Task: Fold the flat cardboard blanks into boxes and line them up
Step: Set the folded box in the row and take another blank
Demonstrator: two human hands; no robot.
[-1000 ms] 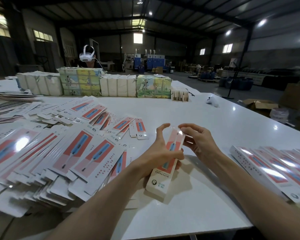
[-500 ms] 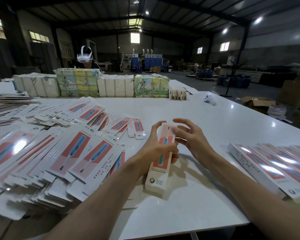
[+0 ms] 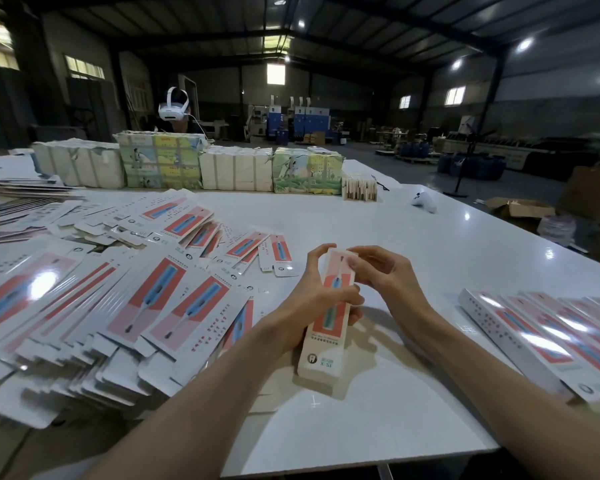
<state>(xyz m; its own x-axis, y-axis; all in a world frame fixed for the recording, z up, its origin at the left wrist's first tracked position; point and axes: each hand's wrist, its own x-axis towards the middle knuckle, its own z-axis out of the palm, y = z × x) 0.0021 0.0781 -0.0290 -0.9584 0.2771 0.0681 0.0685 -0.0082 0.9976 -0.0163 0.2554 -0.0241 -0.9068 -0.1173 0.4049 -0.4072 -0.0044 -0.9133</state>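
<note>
Here our left hand [image 3: 309, 299] wraps the toothbrush box [image 3: 321, 355] mid-length, long axis pointing away, our right hand [image 3: 388, 275] pinching the far end just beyond.

One wide-angle camera rides on my head, facing forward and tilted down over the white surface [image 3: 447, 271]. It sits close above my left hand [image 3: 305, 306] and right hand [image 3: 388, 278], which hold the box [image 3: 321, 362] at mid-frame. My forearms [image 3: 499, 386] enter from the bottom edge, and the dim hall [image 3: 361, 109] fills the top beyond the surface's far edge.
</note>
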